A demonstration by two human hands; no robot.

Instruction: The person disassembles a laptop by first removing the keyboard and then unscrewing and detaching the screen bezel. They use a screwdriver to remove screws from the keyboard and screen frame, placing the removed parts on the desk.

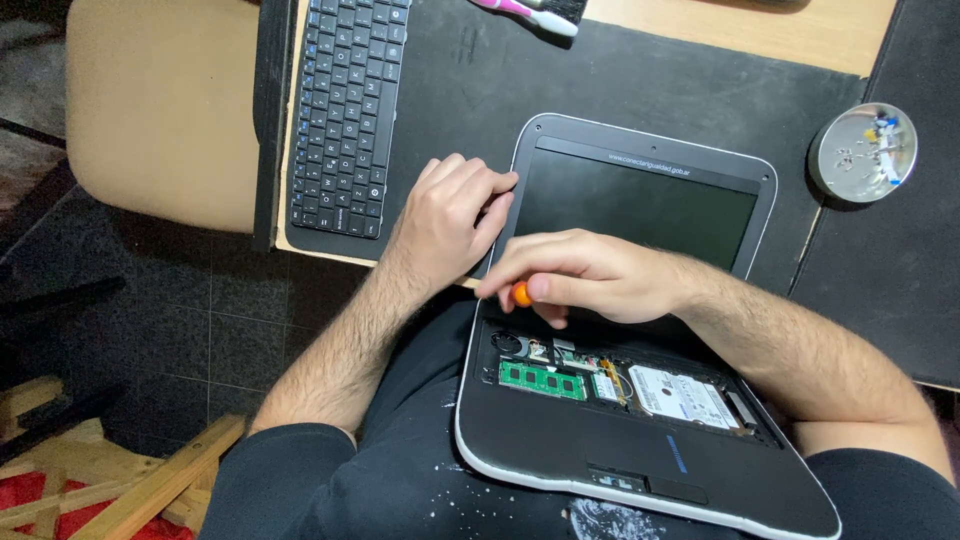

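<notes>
Black mat on wood surface (800, 30), keyboard (345, 110) set aside. Opened laptop (640, 200) rests half on lap, internals exposed. Left hand (445, 225) fingers curled on lid corner, steadying. Right hand (590, 275) fingers clenched round orange-handled screwdriver (521, 294), tip hidden near hinge. Screw dish (862, 152) near, right.

The right hand (585, 275) closes over an orange-handled tool (521, 294), hiding all but its butt end beside the fingers. Beneath those fingers, the laptop (560, 440) hinge is covered. The pink brush (530, 14) and keyboard (345, 110) are cut off above; contents of the round tin (862, 152) are too small to identify.
</notes>
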